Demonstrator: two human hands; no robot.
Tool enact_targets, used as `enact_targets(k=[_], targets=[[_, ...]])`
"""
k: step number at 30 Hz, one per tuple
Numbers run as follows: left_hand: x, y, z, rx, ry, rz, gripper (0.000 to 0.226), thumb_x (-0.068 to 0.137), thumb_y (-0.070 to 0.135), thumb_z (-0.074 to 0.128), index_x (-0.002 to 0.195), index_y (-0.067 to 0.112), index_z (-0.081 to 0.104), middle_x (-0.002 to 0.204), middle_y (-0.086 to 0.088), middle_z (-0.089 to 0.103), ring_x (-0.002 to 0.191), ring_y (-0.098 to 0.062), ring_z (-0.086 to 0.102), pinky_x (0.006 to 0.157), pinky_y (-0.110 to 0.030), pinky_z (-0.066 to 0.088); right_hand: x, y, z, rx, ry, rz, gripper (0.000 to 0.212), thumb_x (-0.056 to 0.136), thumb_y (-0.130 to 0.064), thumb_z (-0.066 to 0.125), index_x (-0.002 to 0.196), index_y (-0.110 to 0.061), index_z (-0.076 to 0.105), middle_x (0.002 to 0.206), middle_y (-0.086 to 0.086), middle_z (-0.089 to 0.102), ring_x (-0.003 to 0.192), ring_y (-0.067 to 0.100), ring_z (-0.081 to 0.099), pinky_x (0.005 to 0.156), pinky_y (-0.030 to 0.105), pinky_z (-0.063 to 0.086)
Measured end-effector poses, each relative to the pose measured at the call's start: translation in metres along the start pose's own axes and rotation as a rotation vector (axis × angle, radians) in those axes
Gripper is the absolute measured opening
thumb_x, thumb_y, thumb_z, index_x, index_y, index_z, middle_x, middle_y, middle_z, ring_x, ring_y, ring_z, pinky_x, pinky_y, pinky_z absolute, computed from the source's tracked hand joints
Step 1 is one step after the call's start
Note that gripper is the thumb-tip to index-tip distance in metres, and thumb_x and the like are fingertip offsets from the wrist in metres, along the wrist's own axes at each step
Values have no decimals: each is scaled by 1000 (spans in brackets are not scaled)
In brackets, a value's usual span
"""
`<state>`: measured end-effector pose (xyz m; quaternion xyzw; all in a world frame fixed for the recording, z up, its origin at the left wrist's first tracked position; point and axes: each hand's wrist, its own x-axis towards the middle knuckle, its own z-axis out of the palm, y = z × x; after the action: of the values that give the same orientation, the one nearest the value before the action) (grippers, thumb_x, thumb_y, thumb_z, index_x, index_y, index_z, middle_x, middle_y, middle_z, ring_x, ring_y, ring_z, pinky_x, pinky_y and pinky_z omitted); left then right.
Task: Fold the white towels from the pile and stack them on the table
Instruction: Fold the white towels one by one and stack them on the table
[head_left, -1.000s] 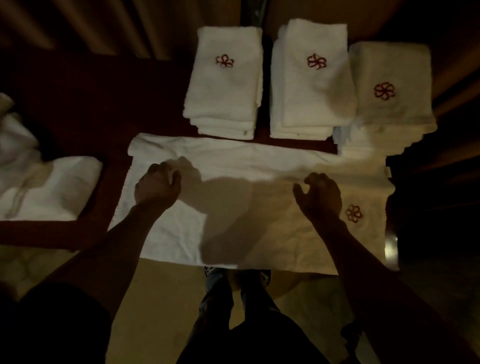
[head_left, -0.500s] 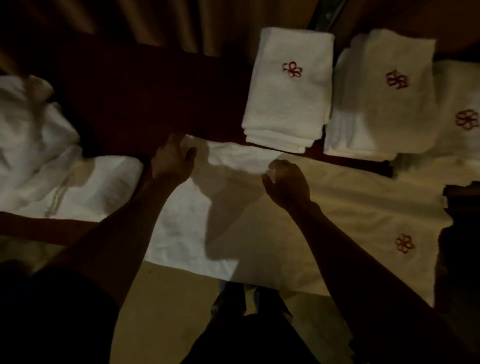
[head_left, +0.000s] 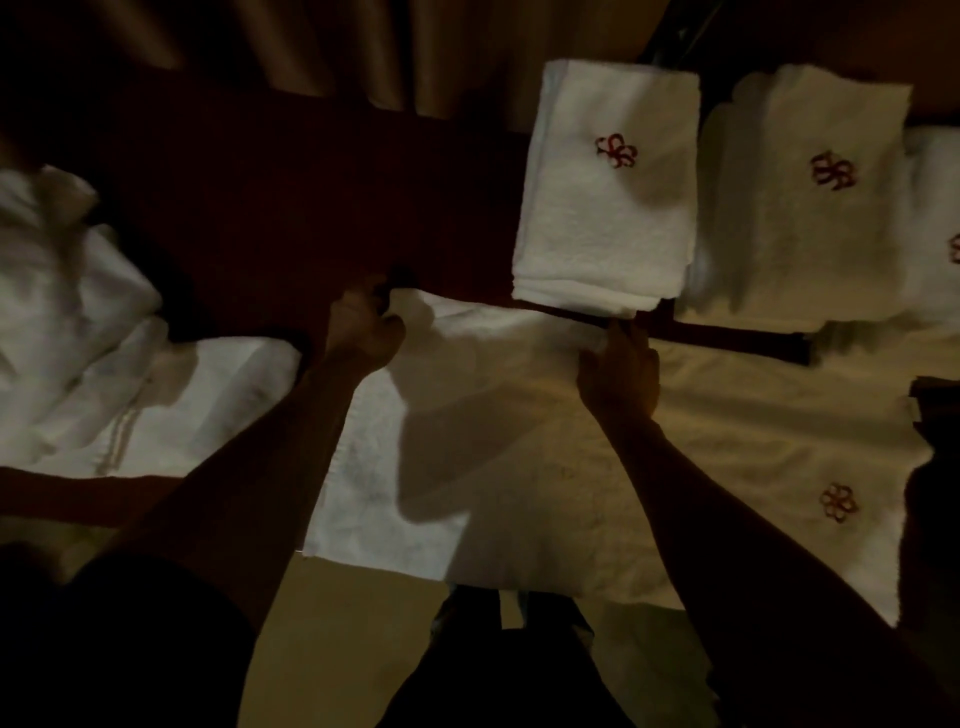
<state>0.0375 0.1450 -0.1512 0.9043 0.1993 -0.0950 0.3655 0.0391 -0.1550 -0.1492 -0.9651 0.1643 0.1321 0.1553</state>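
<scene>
A white towel (head_left: 519, 457) with a red flower emblem lies spread flat across the dark table (head_left: 291, 218), its near edge hanging over the front. My left hand (head_left: 361, 332) grips the towel's far left corner. My right hand (head_left: 618, 374) pinches the far edge near the middle, just below the leftmost stack. Three stacks of folded white towels stand behind: one (head_left: 608, 192) at centre, a second (head_left: 800, 208) to its right, a third (head_left: 935, 223) cut off by the frame edge. The pile of unfolded towels (head_left: 88, 332) lies at the left.
Brown curtain folds (head_left: 363, 47) hang behind the table. The floor (head_left: 343, 634) and my legs show below the table's front edge. A dark object (head_left: 935, 405) sits at the right edge beside the spread towel.
Both hands have moved from the towel's middle up to its far edge and taken hold of it. The camera has swung left, so the stacks sit further right.
</scene>
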Motion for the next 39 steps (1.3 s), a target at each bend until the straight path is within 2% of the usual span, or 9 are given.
enact_targets(k=[5, 13, 18, 21, 23, 26, 31, 35, 39], targets=[[-8, 7, -6, -8, -4, 63, 52, 88, 5, 66, 139, 11, 55, 132, -16, 61, 122, -33, 57, 91, -31, 47, -9, 3, -3, -1, 137, -34, 28, 93, -21, 65, 120, -14, 65, 134, 11, 53, 119, 36, 49, 91, 46, 47], [-33, 6, -27, -58, 23, 93, 52, 79, 11, 79, 128, 13, 64, 123, -14, 67, 115, -34, 62, 95, -47, 53, -36, 25, -26, 138, 342, -204, 15, 84, -21, 73, 99, -18, 72, 111, 6, 68, 115, 36, 55, 83, 46, 49], [-60, 1, -34, 63, 15, 165, 47, 81, 9, 77, 126, 11, 65, 113, -11, 69, 103, -27, 65, 85, -30, 49, -58, 43, -40, 42, 348, -316, 18, 83, -31, 66, 94, -19, 73, 102, 6, 68, 106, 37, 56, 77, 40, 47], [-78, -12, -36, 75, -23, 188, 30, 79, 4, 77, 106, 14, 70, 103, -8, 70, 94, -24, 66, 83, -29, 49, -80, 57, -39, 10, 379, -421, 14, 77, -26, 68, 87, -17, 72, 92, 5, 69, 100, 35, 59, 72, 38, 47], [-89, -23, -35, 125, -47, 230, 23, 78, 1, 77, 95, 15, 71, 100, -10, 71, 92, -25, 66, 84, -32, 50, -95, 70, -33, -73, 337, -475, 11, 78, -22, 73, 87, -17, 71, 92, 4, 69, 103, 33, 58, 73, 38, 47], [-107, -37, -28, 231, -91, 234, 18, 83, 2, 72, 100, 7, 71, 100, -16, 70, 90, -33, 66, 81, -37, 52, -111, 91, -20, -115, 174, -542, 9, 80, -23, 76, 85, -18, 69, 90, 0, 69, 102, 29, 59, 77, 40, 48], [-121, -40, -14, 353, -118, 120, 32, 82, -2, 62, 111, 9, 70, 135, -17, 54, 124, -40, 49, 104, -41, 42, -115, 110, -3, -78, -35, -603, 29, 82, -47, 76, 88, -19, 72, 93, -3, 72, 95, 20, 61, 80, 39, 53], [-125, -18, 3, 395, 29, 392, 37, 85, 36, 54, 111, 13, 66, 118, -13, 63, 110, -36, 57, 89, -43, 50, -104, 104, 2, -13, 137, -549, 37, 88, -50, 66, 100, -16, 71, 101, 3, 72, 96, 22, 64, 87, 38, 50], [-135, -6, 39, 346, -61, 357, 74, 88, 64, 37, 142, 15, 48, 151, -10, 43, 139, -30, 38, 103, -43, 42, -102, 93, 7, -43, 144, -441, 52, 87, -51, 67, 125, -16, 62, 133, 11, 59, 129, 30, 50, 99, 49, 49]])
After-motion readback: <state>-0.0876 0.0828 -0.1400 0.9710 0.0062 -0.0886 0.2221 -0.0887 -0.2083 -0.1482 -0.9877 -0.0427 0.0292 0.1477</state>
